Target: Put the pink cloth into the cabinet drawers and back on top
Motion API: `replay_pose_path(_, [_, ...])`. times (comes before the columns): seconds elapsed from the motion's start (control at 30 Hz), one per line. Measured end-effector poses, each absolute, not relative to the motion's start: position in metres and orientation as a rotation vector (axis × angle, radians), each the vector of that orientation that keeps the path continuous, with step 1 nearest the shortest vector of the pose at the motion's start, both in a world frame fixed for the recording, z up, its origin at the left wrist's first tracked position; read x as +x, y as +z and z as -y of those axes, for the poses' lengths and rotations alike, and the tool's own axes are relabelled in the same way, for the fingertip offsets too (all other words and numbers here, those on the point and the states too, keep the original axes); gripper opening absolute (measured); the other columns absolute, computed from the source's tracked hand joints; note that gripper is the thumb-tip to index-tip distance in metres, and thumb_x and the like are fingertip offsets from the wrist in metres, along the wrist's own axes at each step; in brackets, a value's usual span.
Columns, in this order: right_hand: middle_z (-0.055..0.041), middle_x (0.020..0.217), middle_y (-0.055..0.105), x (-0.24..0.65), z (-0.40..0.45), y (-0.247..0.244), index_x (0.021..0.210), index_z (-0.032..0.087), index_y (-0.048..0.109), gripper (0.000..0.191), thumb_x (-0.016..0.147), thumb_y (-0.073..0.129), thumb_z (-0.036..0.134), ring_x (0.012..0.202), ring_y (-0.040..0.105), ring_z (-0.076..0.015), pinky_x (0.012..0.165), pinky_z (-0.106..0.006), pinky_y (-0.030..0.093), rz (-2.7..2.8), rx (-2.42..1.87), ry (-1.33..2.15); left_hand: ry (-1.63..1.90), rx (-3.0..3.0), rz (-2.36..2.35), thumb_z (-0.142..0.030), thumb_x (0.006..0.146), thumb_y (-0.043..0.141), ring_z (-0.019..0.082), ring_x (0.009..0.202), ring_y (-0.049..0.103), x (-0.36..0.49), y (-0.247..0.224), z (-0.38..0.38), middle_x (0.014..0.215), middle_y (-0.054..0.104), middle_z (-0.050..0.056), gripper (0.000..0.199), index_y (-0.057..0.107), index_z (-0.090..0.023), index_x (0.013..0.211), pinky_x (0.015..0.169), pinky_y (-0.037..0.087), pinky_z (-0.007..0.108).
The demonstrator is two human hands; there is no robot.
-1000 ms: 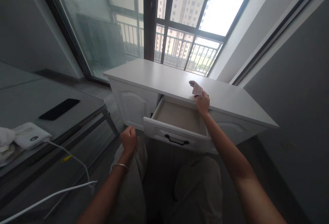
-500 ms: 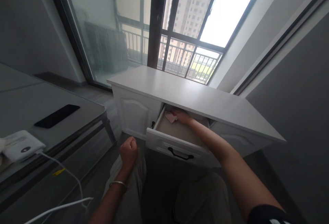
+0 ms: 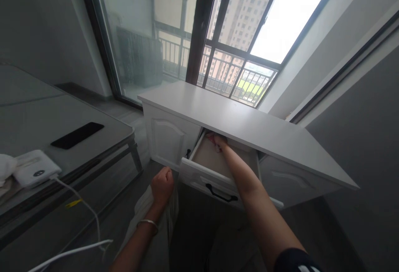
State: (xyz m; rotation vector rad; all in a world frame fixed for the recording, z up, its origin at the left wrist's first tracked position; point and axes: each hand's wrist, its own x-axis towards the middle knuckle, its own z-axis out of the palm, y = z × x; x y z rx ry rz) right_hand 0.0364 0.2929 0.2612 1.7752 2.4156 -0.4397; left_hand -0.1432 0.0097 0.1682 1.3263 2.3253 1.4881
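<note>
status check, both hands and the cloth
Left hand closed in a fist, off the drawer; right hand holding pink cloth inside open drawer; cabinet top overhangs drawer's back.

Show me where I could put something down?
The cabinet top is bare between window and drawer. The table is bare beyond the phone. It's crowded around the box and cable, and at the drawer's back left, where the right hand holds a cloth.

Black phone [image 3: 77, 135] and white device [image 3: 37, 169] on grey table [image 3: 102, 124], tall window [image 3: 246, 35]
</note>
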Motion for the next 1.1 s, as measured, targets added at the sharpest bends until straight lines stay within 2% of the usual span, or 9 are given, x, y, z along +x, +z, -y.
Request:
replay_pose_path(0.13, [-0.0208,0.124,0.074,0.029,-0.292,0.262,0.13,0.013,0.07,0.042,0.1,0.057,0.04,0.117,0.071,-0.0367,0.09,-0.036,0.057,-2.363,1.718,-0.427,1.465,1.344,-2.344,-0.02,0.087,0.04,0.014,0.06,0.039,-0.143,0.17,-0.01,0.061,0.043,-0.001,0.026,0.039,-0.022,0.062,0.065,0.023,0.03])
replay_pose_path(0.23, [-0.0214,0.114,0.077,0.02,-0.288,0.264,0.118,0.009,0.073,0.032,0.093,0.068,0.029,0.106,0.074,-0.0352,0.085,-0.035,0.058,-2.318,1.568,-0.478,1.447,1.35,-2.354,-0.018,0.087,0.041,0.013,0.06,0.038,-0.143,0.17,-0.01,0.061,0.043,-0.001,0.026,0.038,-0.022,0.061,0.065,0.023,0.03])
replay_pose_path(0.33, [-0.0195,0.1,0.078,0.015,-0.273,0.268,0.108,0.008,0.074,0.027,0.09,0.072,0.026,0.093,0.076,-0.0328,0.078,-0.035,0.06,-2.272,1.443,-0.523,1.417,1.356,-2.367,-0.018,0.088,0.041,0.014,0.061,0.037,-0.142,0.169,-0.01,0.062,0.043,-0.001,0.026,0.038,-0.022,0.062,0.065,0.023,0.03])
replay_pose_path(0.47, [-0.0115,0.077,0.073,0.016,-0.235,0.269,0.094,0.006,0.073,0.028,0.094,0.066,0.033,0.068,0.071,-0.0241,0.066,-0.033,0.058,-2.119,1.02,-0.655,1.366,1.341,-2.385,-0.018,0.088,0.042,0.014,0.062,0.037,-0.142,0.17,-0.01,0.062,0.044,-0.001,0.027,0.039,-0.021,0.061,0.065,0.022,0.031])
replay_pose_path(0.63, [-0.0033,0.073,0.07,0.025,-0.197,0.272,0.1,0.007,0.072,0.02,0.093,0.056,0.017,0.058,0.062,-0.0153,0.059,-0.026,0.05,-2.129,0.708,-0.771,1.342,1.337,-2.386,-0.019,0.089,0.042,0.014,0.062,0.037,-0.141,0.174,-0.01,0.063,0.044,-0.001,0.027,0.04,-0.022,0.062,0.065,0.022,0.031])
replay_pose_path(0.77, [-0.0087,0.099,0.077,0.041,-0.202,0.289,0.111,0.009,0.072,0.025,0.094,0.054,0.011,0.078,0.069,-0.0171,0.067,-0.024,0.05,-2.279,0.765,-0.73,1.338,1.341,-2.389,-0.018,0.089,0.041,0.015,0.062,0.038,-0.14,0.175,-0.008,0.062,0.043,-0.001,0.027,0.039,-0.022,0.062,0.066,0.022,0.031])
replay_pose_path(0.87, [-0.0133,0.121,0.075,0.055,-0.211,0.3,0.129,0.013,0.068,0.04,0.095,0.05,0.008,0.103,0.071,-0.0239,0.082,-0.027,0.052,-2.559,0.992,-0.441,1.312,1.336,-2.399,-0.018,0.089,0.042,0.015,0.062,0.038,-0.139,0.176,-0.007,0.062,0.043,-0.001,0.027,0.038,-0.022,0.062,0.066,0.023,0.031])
replay_pose_path(1.0, [-0.0201,0.149,0.059,0.073,-0.215,0.295,0.148,0.016,0.057,0.049,0.102,0.04,0.014,0.135,0.057,-0.0307,0.105,-0.039,0.049,-2.85,1.279,0.167,1.288,1.321,-2.41,-0.018,0.09,0.041,0.015,0.063,0.037,-0.14,0.179,-0.007,0.063,0.042,-0.001,0.028,0.038,-0.022,0.062,0.066,0.022,0.031])
replay_pose_path(1.1, [-0.02,0.164,0.043,0.087,-0.223,0.275,0.154,0.014,0.051,0.055,0.102,0.036,0.012,0.15,0.041,-0.0321,0.115,-0.05,0.042,-2.87,1.261,0.352,1.3,1.32,-2.405,-0.017,0.089,0.041,0.015,0.062,0.035,-0.139,0.178,-0.008,0.062,0.041,-0.001,0.028,0.036,-0.022,0.062,0.065,0.02,0.032])
